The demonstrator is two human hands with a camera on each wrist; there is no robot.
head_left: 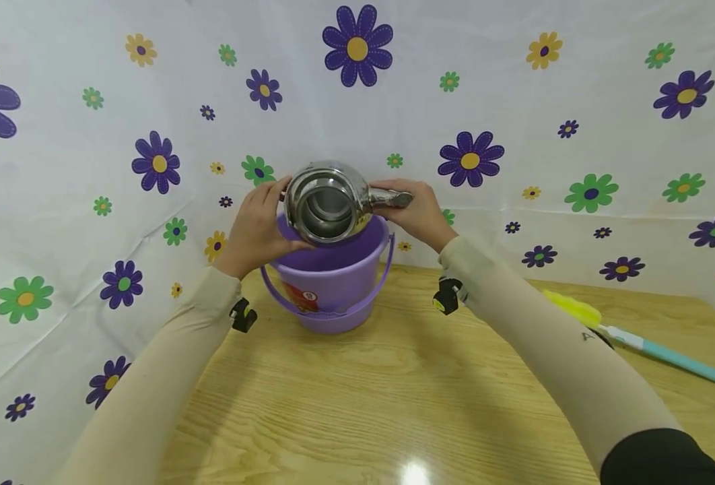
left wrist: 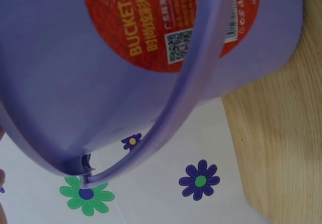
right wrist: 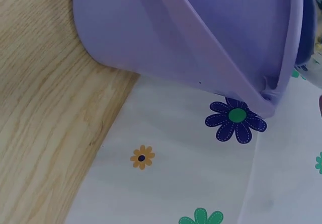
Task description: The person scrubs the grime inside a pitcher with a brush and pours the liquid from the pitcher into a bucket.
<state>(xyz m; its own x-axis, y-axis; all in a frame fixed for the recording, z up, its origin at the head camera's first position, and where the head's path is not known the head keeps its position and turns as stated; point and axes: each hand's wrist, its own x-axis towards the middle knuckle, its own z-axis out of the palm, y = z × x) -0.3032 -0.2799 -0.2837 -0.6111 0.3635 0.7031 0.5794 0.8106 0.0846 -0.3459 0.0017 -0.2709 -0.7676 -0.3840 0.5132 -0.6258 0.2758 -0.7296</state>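
Observation:
A shiny steel kettle (head_left: pixel 348 176) is held tilted over the purple bucket (head_left: pixel 333 286), its wide round mouth turned toward the head camera. My left hand (head_left: pixel 258 225) grips the left side of the kettle's body, fingers up along its rim and thumb beneath. On the other side, my right hand (head_left: pixel 415 212) holds the kettle by the short metal part that sticks out to the right, with some fingers hidden behind it. The left wrist view mostly takes in the bucket's red label (left wrist: pixel 146 27) and handle (left wrist: pixel 186 90). In the right wrist view, the bucket's side (right wrist: pixel 136 38) fills the top.
A brush with yellow bristles (head_left: pixel 575 308) and a teal handle (head_left: pixel 687 362) lies on the wooden table (head_left: pixel 357 397) at the right, partly behind my right forearm. Close behind the bucket rises a white flower-printed cloth (head_left: pixel 333 128), which also runs along the left side.

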